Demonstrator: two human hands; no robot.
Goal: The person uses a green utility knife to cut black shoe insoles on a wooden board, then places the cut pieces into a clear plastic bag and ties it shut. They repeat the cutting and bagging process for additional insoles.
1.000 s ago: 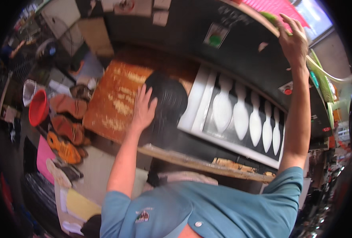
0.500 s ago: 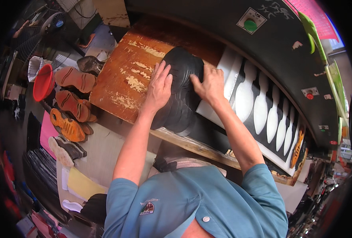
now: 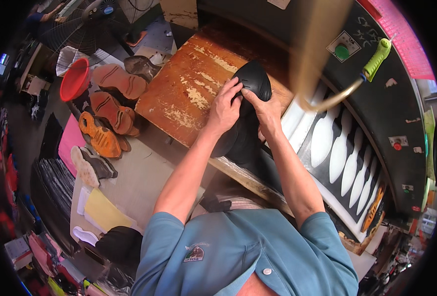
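Left fingers [image 3: 230,88] and right fingers [image 3: 252,97] close together, forearms [image 3: 186,170] forward.

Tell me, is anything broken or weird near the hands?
Yes: the orange-brown board looks damaged. Left of the black pieces that the left hand and right hand touch, it has pale, ragged patches, where the darker surface seems worn away.

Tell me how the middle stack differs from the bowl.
Colour: the stack is black, the bowl red. Contact: left hand and right hand touch the stack; neither touches the bowl. Place: the stack is over the brown board, the bowl left of it. Both have curved edges.
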